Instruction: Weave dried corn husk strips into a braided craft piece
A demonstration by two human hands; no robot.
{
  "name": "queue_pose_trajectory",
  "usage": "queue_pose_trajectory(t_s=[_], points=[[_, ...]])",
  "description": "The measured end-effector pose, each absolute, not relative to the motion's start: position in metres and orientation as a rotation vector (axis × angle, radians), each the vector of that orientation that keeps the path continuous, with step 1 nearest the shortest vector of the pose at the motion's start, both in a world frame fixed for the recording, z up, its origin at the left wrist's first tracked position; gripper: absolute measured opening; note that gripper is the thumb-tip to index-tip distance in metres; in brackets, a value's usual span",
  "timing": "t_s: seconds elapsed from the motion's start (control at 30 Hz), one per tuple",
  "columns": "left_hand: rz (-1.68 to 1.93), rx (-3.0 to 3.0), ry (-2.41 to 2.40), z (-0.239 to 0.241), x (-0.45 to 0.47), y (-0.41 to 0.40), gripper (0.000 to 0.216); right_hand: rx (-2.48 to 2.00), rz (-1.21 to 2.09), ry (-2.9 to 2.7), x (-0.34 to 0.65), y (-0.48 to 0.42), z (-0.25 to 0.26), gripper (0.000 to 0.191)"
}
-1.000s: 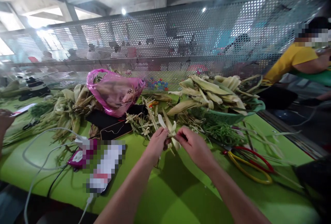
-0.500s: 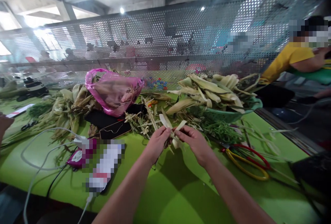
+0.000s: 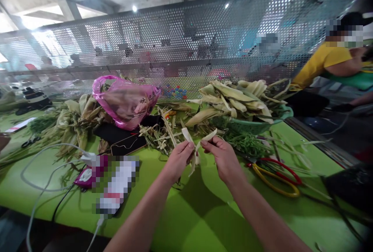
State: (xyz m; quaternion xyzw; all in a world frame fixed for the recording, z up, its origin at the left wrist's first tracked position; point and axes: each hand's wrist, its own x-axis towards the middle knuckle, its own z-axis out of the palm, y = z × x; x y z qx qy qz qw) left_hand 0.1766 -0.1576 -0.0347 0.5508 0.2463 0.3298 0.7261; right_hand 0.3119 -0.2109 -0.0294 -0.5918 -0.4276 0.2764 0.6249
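Observation:
Above the green table, my left hand (image 3: pixel 181 159) pinches a small bundle of pale corn husk strips (image 3: pixel 193 162) between thumb and fingers. One strip stands up from it and another hangs below. My right hand (image 3: pixel 222 157), a little to the right, is closed on the end of a husk strip (image 3: pixel 209 137) that slants up from the bundle. Behind my hands lies a pile of dry husk scraps (image 3: pixel 155 137). Scissors (image 3: pixel 278 178) with one red and one yellow handle rest to the right of my right hand.
A green basket (image 3: pixel 247 127) heaped with corn husks (image 3: pixel 233 98) stands at the back right. A pink plastic bag (image 3: pixel 128 102) sits back left. A phone (image 3: pixel 118 186), a purple power strip (image 3: pixel 90 172) and white cables lie left. A person in yellow (image 3: pixel 326 61) sits at right.
My right hand has moved slightly right, away from my left, drawing a husk strip outward. The bundle has turned, and a strip now hangs lower beneath it.

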Motion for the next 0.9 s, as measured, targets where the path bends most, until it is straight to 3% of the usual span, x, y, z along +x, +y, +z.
queue_pose_trajectory(t_s=[0.2, 0.27, 0.5, 0.77, 0.9], points=[[0.689, 1.545, 0.584, -0.034, 0.171, -0.155, 0.029, -1.679, 0.311, -1.166, 0.322, -0.221, -0.022, 0.041], [0.692, 1.641, 0.603, -0.037, 0.173, -0.153, 0.022, -1.665, 0.219, -1.22, 0.322, -0.222, -0.02, 0.034], [0.596, 1.706, 0.517, -0.045, 0.18, -0.156, 0.021, -1.438, 0.4, -1.392, 0.318, -0.216, -0.021, 0.014], [0.54, 1.701, 0.471, -0.047, 0.18, -0.162, 0.018, -1.471, 0.359, -1.263, 0.317, -0.217, -0.027, 0.014], [0.698, 1.461, 0.545, -0.045, 0.177, -0.157, 0.024, -1.503, 0.028, -1.271, 0.319, -0.219, -0.021, 0.016]])
